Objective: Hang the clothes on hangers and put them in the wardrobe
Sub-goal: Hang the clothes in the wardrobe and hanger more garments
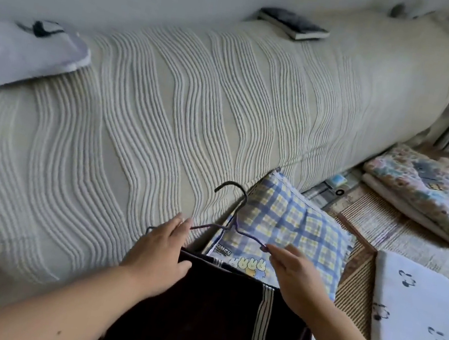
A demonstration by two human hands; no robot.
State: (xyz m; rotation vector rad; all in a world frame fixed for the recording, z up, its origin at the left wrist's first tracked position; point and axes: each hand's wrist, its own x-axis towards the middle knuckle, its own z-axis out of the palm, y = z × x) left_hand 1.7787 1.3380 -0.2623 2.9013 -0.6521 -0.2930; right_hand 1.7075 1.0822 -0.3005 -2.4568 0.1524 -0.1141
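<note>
**Dark cloth on wire hanger, both hands on it**

Left hand [159, 250]: fingers [180, 225] nearly straight and close together, laid over the left arm of the hanger [242, 206]. Thumb is pressed on the top edge of the cloth [210, 313]. It grips that end of the hanger.

Right hand [294, 276]: narrow pinch, fingertips closed on the right tip of the hanger; the other fingers are loosely bent behind.

Hanger: thin wire, dark hook on top, purplish twisted neck and arms. It is held low in front of the person, over the edge of the cover [166, 120] and the pillow [296, 224].

Cloth: dark brown, plush-looking, with thin white stripes down its right side. It is folded over the bottom bar and hangs toward the camera.

Cover: cream, raised wavy cord ribs. Can't tell whether a bed or a sofa is under it.

Pillow: blue, yellow and white check, frilled edge, a row of cartoon rabbits along the bottom. Print reads "RLANDO"; the first letter is unclear.

Around:
- A dark-covered book [294, 24] lies on the cover's top ridge.
- A pale lilac cushion [16, 51] is at left.
- A folded floral blanket [418, 190] is on a woven mat [370, 220].
- A white sheet [415, 309] with panda print is at right.
</note>
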